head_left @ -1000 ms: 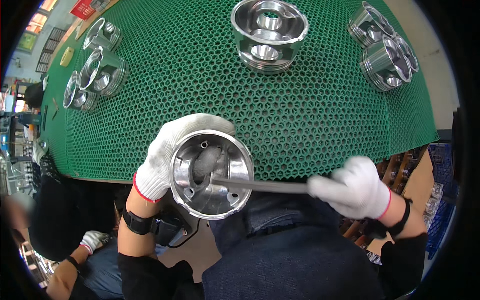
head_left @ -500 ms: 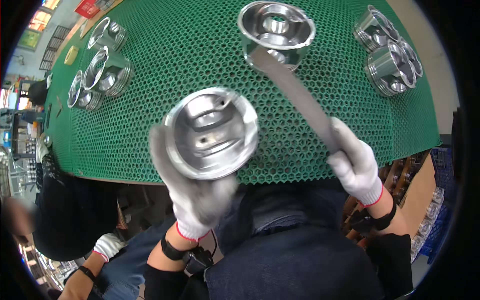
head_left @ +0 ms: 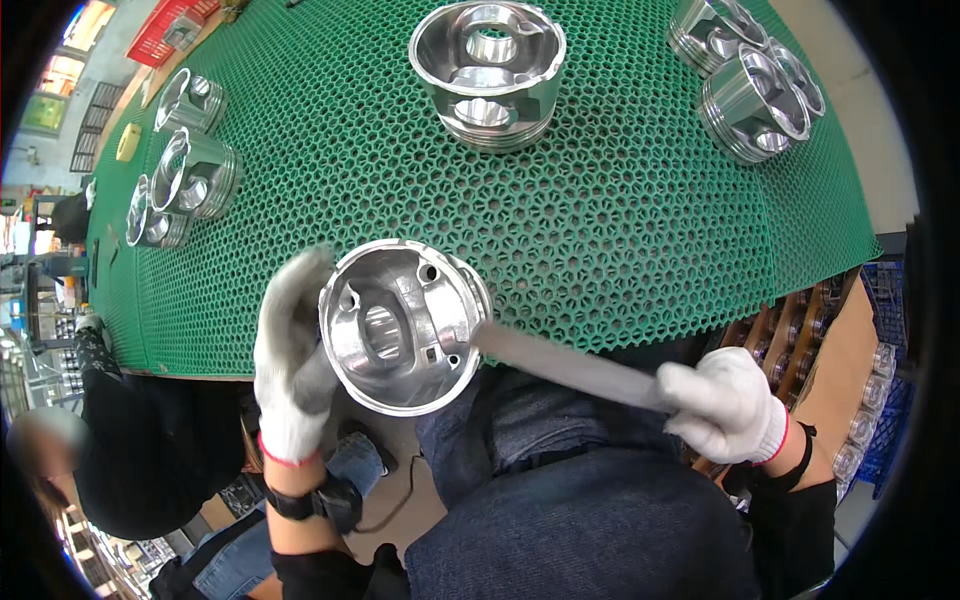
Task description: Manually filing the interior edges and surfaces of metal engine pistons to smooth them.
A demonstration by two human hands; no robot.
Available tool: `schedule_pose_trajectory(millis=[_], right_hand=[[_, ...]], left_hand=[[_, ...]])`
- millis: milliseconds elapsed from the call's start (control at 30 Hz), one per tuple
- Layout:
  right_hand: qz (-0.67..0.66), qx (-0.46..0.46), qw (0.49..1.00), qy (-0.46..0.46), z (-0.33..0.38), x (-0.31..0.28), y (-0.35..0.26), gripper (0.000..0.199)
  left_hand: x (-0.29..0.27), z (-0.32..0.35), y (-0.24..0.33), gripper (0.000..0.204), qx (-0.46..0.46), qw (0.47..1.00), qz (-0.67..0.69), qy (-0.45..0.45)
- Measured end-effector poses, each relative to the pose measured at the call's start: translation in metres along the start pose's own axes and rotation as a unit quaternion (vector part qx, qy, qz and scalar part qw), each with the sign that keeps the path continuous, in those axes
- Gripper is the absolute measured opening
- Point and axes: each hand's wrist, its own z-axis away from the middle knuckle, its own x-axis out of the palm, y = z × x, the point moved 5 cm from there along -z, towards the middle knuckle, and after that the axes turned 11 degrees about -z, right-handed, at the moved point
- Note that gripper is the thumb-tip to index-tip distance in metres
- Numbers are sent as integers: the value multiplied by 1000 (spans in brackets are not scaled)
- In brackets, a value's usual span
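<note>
Piston, alu., hollow side up: gripped in gloved left hand over lap, near mat edge. Right hand fingers clenched round file, tip at rim. Filing apparently underway; six others on mat.

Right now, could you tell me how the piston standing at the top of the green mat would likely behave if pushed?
The piston is shiny machined metal, so probably rigid and fairly heavy. It stands squat and wide, so it seems unlikely to tip. The green mat has an open honeycomb texture, so it would likely grip rather than let the piston slide freely.
</note>
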Motion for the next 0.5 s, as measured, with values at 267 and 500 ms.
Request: schedule_pose_trajectory(millis=[267, 500], right_hand=[[133, -101, 984, 65, -96, 31, -15, 55], [185, -67, 980, 0, -93, 13, -13, 38]], left_hand=[[32, -48, 10, 40, 90, 962, -25, -258], [31, -46, 1, 50, 23, 966, -57, -250]])
